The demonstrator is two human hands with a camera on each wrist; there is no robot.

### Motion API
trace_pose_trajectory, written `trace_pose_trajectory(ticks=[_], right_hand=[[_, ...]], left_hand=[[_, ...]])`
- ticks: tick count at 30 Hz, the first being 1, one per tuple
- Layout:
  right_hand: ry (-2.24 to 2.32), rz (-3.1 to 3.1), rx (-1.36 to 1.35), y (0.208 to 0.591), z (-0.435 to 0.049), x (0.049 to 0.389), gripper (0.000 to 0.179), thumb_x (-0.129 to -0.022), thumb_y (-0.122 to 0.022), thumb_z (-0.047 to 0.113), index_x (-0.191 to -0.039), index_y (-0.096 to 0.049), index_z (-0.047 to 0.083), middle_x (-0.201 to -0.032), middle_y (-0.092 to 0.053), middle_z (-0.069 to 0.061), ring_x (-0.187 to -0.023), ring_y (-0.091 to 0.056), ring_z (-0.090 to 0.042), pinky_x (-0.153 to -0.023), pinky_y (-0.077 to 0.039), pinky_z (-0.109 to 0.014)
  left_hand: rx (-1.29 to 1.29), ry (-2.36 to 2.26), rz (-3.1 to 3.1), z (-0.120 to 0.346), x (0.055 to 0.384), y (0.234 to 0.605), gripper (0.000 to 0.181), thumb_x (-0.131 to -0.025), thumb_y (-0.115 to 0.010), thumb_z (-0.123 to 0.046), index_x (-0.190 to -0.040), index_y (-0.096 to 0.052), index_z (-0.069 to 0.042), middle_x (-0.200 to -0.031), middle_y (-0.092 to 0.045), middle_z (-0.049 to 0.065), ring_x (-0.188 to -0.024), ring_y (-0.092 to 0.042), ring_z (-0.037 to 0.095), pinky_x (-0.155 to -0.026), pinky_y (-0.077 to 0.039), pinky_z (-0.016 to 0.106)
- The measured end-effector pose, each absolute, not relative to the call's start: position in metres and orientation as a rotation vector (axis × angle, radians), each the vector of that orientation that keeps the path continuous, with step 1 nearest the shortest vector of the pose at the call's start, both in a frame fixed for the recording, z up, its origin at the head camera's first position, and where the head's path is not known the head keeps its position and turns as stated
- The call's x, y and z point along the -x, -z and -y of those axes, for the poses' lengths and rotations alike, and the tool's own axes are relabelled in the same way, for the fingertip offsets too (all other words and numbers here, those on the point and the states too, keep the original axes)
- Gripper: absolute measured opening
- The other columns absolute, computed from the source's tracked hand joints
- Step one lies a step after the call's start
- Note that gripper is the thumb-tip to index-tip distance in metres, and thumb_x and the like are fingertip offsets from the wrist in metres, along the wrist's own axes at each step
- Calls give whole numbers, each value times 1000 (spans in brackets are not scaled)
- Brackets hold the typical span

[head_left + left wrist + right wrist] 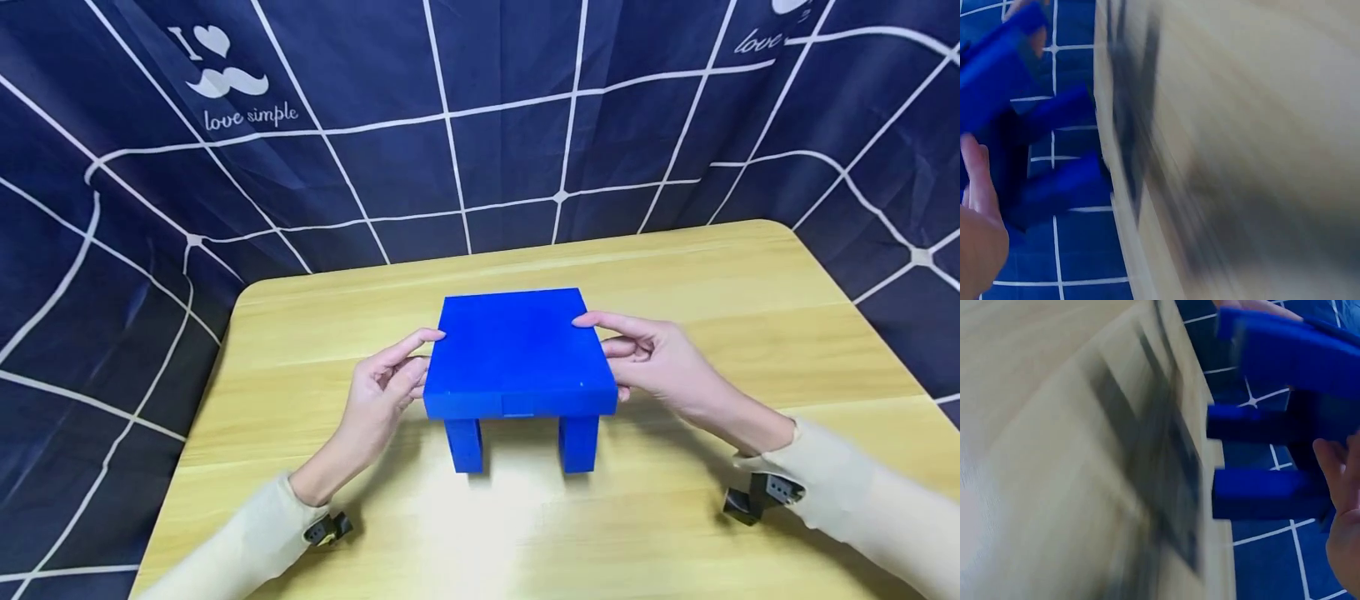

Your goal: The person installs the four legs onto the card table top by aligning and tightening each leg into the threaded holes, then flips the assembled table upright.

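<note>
A small blue stool (517, 346) with a flat, nearly square top and thick legs is held upright over the middle of the table. My left hand (378, 400) grips its left side, index finger at the edge of the top and the other fingers partly hidden under it. On the opposite side my right hand (663, 362) grips the edge, index finger lying on the top. In the right wrist view the blue legs (1266, 494) seem raised off the wood, with shadows apart from them. Blur softens the stool (1054, 181) in the left wrist view.
The light wooden table (315, 325) has rounded far corners. A dark blue curtain (502, 158) with white grid lines and lettering hangs behind it and at both sides. Small black wrist cameras sit at the left sleeve (255, 529) and the right sleeve (855, 483).
</note>
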State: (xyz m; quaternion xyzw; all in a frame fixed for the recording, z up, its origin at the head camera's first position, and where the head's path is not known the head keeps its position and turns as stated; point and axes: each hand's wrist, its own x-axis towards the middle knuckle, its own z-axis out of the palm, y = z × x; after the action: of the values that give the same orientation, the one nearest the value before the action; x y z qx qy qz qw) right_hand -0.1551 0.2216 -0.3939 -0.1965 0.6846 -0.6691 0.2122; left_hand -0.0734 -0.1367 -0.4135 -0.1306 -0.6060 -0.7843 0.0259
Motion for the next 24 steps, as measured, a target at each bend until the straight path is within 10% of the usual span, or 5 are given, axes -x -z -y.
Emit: trace_pose_trajectory(ticks=[3,7,12,19,24], right_hand=[[1837,-1920,607,397,-222,152,44,-106,-66,-4,-144,-71,16,-123,-79,-10,-108,-78,-19,-88,-62,-29],[1877,-1849,664,398,-223,150,40,-114,-50,4,-150,-67,10,-147,-68,-4,-126,-71,-19,-106,-53,-30],[1852,-1857,661,396,-221,144,44,-113,-52,9,-156,-60,14,-160,-52,-12,-140,-58,-32,-108,-51,-32],[1742,-1947,698,397,-219,137,70,-105,-68,7,-168,-42,22,-177,-27,-4,-157,-28,-48,-107,-48,-27],[1716,-1890,699,402,-223,136,86,-103,-70,7,-175,-27,26,-179,-17,-6,-153,-38,-42,-106,-50,-27]], left_hand=[[279,2353,1893,132,70,414,32,-106,-64,0,-136,-75,-4,-75,-54,-7,-67,-47,6,-59,-41,16],[201,2381,1916,130,68,413,41,-102,-68,2,-143,-70,-2,-88,-66,-3,-76,-57,5,-63,-46,16],[306,2544,1941,135,66,413,75,-99,-74,2,-167,-45,-9,-127,-70,12,-103,-73,14,-86,-59,23],[522,2765,1870,140,68,416,113,-92,-83,8,-178,-16,-22,-136,-51,9,-90,-69,16,-81,-60,25],[588,2767,1937,140,66,418,124,-88,-90,4,-178,-10,-27,-138,-45,9,-89,-68,14,-83,-60,25]])
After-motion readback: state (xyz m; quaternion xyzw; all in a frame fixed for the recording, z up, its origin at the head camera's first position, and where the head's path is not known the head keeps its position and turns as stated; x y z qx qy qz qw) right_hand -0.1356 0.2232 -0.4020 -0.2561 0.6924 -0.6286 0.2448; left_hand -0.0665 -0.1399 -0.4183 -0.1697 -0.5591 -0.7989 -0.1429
